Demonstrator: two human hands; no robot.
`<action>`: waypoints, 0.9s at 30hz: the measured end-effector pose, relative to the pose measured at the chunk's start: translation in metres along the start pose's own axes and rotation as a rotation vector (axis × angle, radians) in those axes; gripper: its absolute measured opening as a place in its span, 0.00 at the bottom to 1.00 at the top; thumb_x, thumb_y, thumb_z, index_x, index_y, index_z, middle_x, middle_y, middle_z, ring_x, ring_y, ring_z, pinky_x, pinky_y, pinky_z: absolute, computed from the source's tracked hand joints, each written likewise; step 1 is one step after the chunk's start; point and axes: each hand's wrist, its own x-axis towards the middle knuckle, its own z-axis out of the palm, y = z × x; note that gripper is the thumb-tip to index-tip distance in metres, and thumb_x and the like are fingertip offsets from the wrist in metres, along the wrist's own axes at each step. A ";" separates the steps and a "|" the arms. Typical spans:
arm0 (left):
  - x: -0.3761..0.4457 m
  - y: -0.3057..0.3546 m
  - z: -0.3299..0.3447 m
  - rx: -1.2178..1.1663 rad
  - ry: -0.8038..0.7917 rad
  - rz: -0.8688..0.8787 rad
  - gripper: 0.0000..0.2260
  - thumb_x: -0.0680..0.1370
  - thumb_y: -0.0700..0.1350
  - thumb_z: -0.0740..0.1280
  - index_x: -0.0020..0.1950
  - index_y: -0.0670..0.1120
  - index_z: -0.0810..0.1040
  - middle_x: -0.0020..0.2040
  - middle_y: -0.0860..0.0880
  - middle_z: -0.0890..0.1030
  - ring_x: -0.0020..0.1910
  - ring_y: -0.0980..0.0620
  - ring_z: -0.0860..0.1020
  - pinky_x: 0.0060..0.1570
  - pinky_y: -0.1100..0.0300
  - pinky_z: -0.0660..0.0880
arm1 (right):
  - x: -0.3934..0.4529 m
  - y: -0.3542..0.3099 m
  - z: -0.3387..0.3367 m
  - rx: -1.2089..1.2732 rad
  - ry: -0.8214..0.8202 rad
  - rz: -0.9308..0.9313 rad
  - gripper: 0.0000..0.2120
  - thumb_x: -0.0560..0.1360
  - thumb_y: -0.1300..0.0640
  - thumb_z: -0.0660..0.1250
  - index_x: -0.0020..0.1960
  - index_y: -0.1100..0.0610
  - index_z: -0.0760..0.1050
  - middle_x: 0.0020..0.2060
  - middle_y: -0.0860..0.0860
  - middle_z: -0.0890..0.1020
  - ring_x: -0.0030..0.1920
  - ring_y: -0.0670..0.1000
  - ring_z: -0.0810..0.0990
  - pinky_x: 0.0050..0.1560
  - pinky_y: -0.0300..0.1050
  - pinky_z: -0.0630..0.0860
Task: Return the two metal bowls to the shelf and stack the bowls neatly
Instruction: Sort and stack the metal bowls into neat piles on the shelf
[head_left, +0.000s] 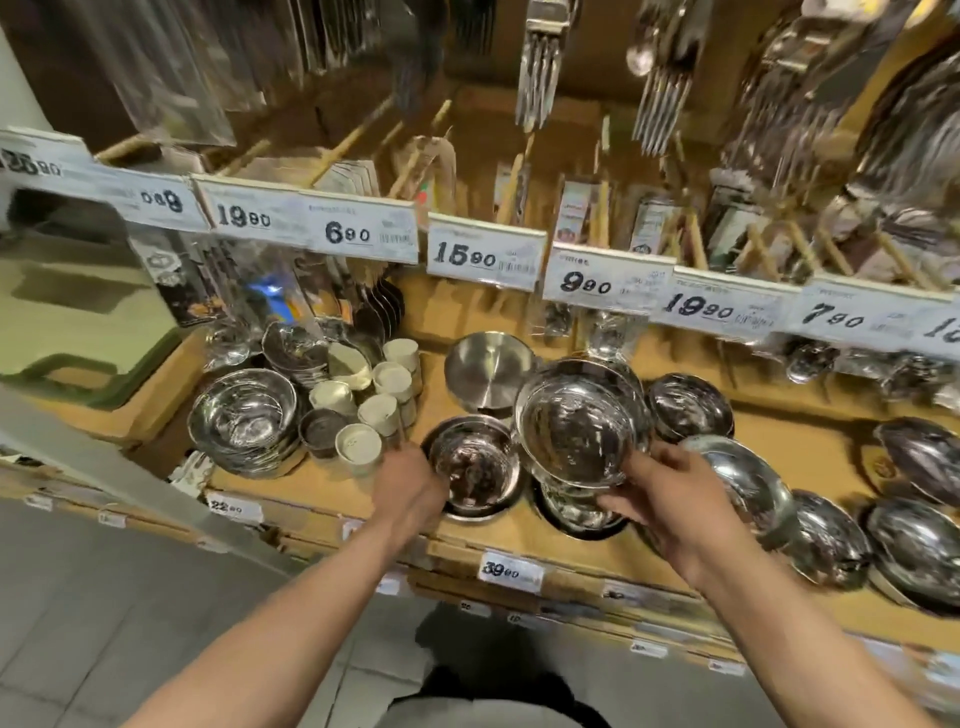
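Observation:
My right hand (667, 506) grips the near rim of a shiny metal bowl (574, 428), held tilted above another metal bowl (576, 512) that sits on the wooden shelf (322, 486). Just to the left, my left hand (410, 486) holds the left rim of a smaller metal bowl (475, 467) resting on the shelf near its front edge. The fingertips of both hands are hidden behind the bowls' rims.
A stack of metal bowls (244, 415) and several white cups (382, 395) stand at the left. A brushed metal lid (488, 371) lies behind. More shiny bowls (743, 480) crowd the right side. Price tags (483, 254) and hanging cutlery (540, 67) are above.

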 end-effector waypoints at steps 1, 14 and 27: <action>0.003 0.001 0.001 0.011 -0.012 -0.022 0.06 0.80 0.46 0.67 0.52 0.45 0.80 0.51 0.45 0.86 0.39 0.51 0.76 0.39 0.60 0.70 | -0.003 0.001 -0.002 0.007 0.017 -0.008 0.11 0.79 0.67 0.67 0.61 0.64 0.77 0.51 0.59 0.87 0.49 0.59 0.87 0.33 0.39 0.83; 0.018 0.015 -0.023 0.021 -0.092 -0.110 0.14 0.77 0.45 0.70 0.35 0.47 0.70 0.37 0.49 0.77 0.40 0.49 0.78 0.38 0.58 0.74 | -0.010 0.014 -0.013 0.069 0.138 -0.030 0.12 0.77 0.70 0.66 0.61 0.66 0.76 0.51 0.61 0.87 0.49 0.58 0.87 0.36 0.41 0.84; -0.009 0.000 -0.134 -0.919 -0.196 -0.158 0.03 0.79 0.32 0.65 0.51 0.36 0.78 0.42 0.36 0.83 0.29 0.46 0.83 0.30 0.57 0.83 | -0.019 -0.003 -0.025 0.207 0.116 -0.057 0.11 0.78 0.70 0.65 0.60 0.67 0.75 0.45 0.60 0.88 0.47 0.59 0.88 0.36 0.42 0.85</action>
